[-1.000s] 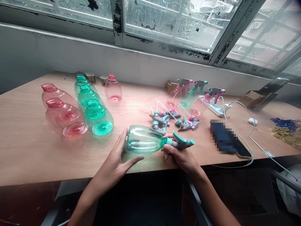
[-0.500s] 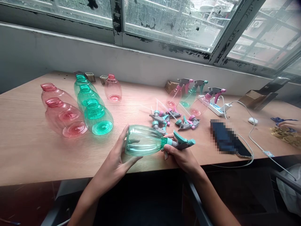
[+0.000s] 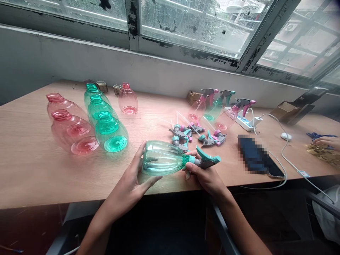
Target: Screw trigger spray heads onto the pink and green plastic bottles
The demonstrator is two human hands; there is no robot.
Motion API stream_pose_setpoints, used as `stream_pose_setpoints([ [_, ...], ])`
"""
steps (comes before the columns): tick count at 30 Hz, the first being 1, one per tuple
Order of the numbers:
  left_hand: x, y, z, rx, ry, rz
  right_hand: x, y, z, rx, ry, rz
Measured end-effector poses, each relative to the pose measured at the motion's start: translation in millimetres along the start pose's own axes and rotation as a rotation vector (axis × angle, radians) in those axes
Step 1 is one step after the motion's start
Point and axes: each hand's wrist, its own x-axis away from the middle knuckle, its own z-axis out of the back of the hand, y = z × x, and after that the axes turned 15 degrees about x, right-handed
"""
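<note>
A clear green spray bottle (image 3: 164, 158) lies sideways in the air between my hands, above the table's front edge. Its trigger head (image 3: 205, 158), grey and teal, sits on the neck and points right. My left hand (image 3: 136, 177) is wrapped round the bottle's base end, with some fingers behind it. Around the neck and collar, my right hand (image 3: 203, 173) is closed, its thumb on the near side. Just beyond the bottle lies a heap of loose trigger heads (image 3: 183, 136), grey with pink or teal parts and thin tubes.
Green bottles (image 3: 111, 132) and pink bottles (image 3: 74, 134) without heads stand at left; one pink bottle (image 3: 128, 99) is farther back. Bottles with heads (image 3: 225, 115) stand by a power strip (image 3: 244, 123). Right are a blurred dark phone (image 3: 255, 156), cables and another person's hand (image 3: 328, 141).
Almost nothing differs; both hands keep their hold on the spray bottle, and the view has shifted very slightly.
</note>
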Motion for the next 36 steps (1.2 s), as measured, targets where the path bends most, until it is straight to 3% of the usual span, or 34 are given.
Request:
stream_pose_setpoints([
  [36, -0.6, -1.3, 1.1, -0.024, 0.01, 0.005, 0.3, 0.1, -0.1, -0.033, 0.004, 0.004],
])
